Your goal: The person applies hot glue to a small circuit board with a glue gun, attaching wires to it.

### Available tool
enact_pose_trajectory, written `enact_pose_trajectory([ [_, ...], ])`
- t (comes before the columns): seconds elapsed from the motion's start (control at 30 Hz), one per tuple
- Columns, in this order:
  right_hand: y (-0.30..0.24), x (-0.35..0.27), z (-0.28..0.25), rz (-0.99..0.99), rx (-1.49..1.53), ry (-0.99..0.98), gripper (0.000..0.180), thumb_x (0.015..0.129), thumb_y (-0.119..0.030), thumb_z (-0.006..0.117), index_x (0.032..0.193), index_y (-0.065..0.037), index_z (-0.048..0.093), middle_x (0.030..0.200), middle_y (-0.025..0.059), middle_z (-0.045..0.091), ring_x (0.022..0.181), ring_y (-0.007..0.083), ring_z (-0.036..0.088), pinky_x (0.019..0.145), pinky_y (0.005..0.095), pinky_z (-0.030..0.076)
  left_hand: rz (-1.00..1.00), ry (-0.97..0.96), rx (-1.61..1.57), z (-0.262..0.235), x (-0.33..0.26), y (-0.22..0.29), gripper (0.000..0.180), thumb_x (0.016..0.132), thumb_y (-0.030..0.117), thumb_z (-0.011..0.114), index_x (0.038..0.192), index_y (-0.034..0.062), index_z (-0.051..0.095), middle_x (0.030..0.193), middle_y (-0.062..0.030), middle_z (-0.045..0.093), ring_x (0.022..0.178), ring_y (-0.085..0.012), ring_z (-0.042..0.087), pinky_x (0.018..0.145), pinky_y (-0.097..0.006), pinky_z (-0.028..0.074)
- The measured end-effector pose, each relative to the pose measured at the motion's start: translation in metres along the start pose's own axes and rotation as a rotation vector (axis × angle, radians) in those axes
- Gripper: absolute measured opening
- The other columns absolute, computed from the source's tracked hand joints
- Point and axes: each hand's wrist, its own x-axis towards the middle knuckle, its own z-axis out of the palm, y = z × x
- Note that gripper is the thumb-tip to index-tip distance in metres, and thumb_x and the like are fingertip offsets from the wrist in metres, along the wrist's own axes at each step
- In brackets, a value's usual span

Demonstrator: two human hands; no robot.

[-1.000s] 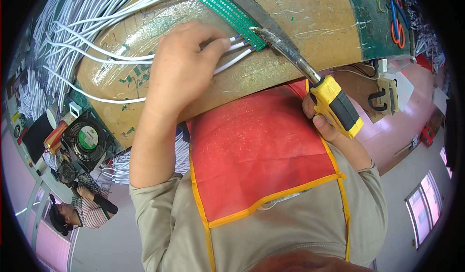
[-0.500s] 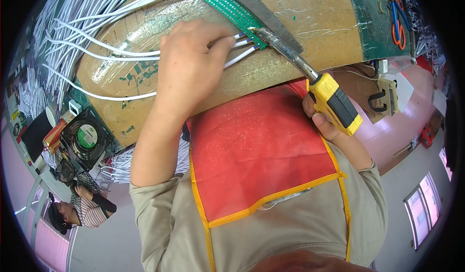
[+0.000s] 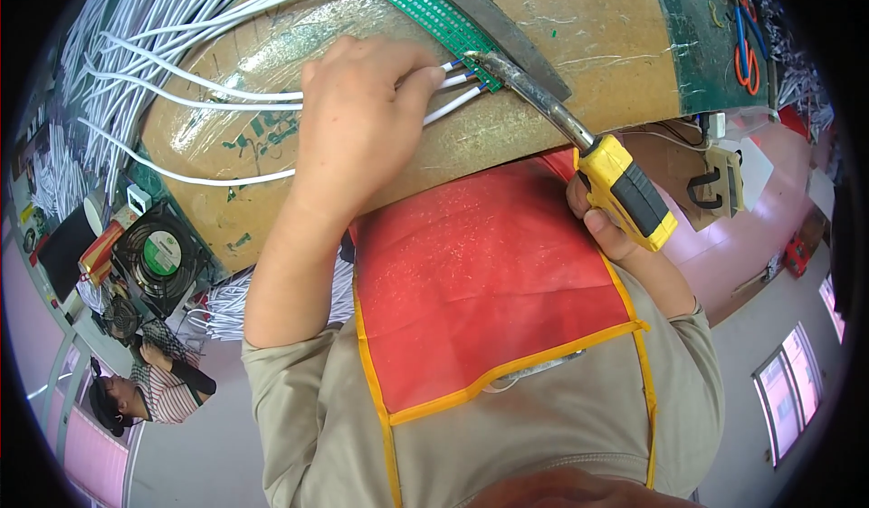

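Observation:
My left hand (image 3: 358, 123) is closed in a pinch on a white cable (image 3: 454, 80) close to its stripped end. Other white cables run beside it and under the hand. Their coloured inner wires meet the lower end of a long green circuit board (image 3: 430, 14) with rows of solder points. My right hand (image 3: 605, 225) grips a yellow and black soldering iron (image 3: 631, 193) by its pistol-shaped handle. The iron's tip touches or hovers right over the board near the wire ends; I cannot tell which. My fingertips hide the exact hold on the cable.
A grey metal strip (image 3: 502, 28) lies along the board on the brown worktop (image 3: 597, 19). Many white cables (image 3: 154, 46) are heaped at the left, near a black fan (image 3: 161, 253). Orange-handled scissors (image 3: 746, 64) lie far right. Another person (image 3: 163, 390) sits at lower left.
My left hand, the cables and the board have shifted very slightly to the right. The soldering iron stays in almost the same place.

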Motion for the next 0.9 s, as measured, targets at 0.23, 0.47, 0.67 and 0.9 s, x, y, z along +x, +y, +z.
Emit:
enact_pose_trajectory([
  [0.23,-0.001,0.000,0.000,0.007,0.058,0.001,0.025,0.087,-0.017,0.069,0.108,-0.003,0.063,0.089,0.0072,0.062,0.081,0.0238,0.061,0.077,0.0367,0.050,-0.005,0.015,-0.042,0.001,-0.001,-0.002,0.013,0.091,0.024,0.068,0.089,0.0127,0.075,0.085,-0.0058,0.071,0.091,-0.0307,0.063,0.083,-0.045,0.042],
  [0.47,0.000,-0.001,0.003,0.004,0.110,0.028,0.032,0.088,-0.015,0.067,0.116,0.000,0.062,0.090,0.0063,0.062,0.081,0.0217,0.061,0.078,0.0358,0.050,0.059,0.056,0.018,0.004,-0.003,0.001,0.013,0.089,0.019,0.072,0.089,0.0063,0.075,0.084,-0.0084,0.070,0.085,-0.0292,0.062,0.080,-0.041,0.047],
  [0.67,-0.003,0.000,0.004,-0.003,0.023,0.027,0.024,0.087,-0.017,0.067,0.107,-0.003,0.065,0.089,0.0079,0.062,0.081,0.0256,0.061,0.076,0.0382,0.050,0.046,0.105,0.019,0.008,-0.004,0.002,0.014,0.088,0.019,0.074,0.086,0.0051,0.074,0.083,-0.0091,0.071,0.082,-0.0289,0.063,0.078,-0.041,0.048],
  [0.9,0.001,-0.003,0.007,-0.002,0.062,0.085,0.021,0.086,-0.016,0.068,0.103,-0.004,0.064,0.089,0.0084,0.062,0.080,0.0264,0.061,0.074,0.0387,0.049,0.050,0.107,-0.017,0.009,-0.004,0.001,0.013,0.087,0.018,0.074,0.084,0.0048,0.073,0.084,-0.0093,0.071,0.082,-0.0292,0.064,0.077,-0.040,0.049],
])
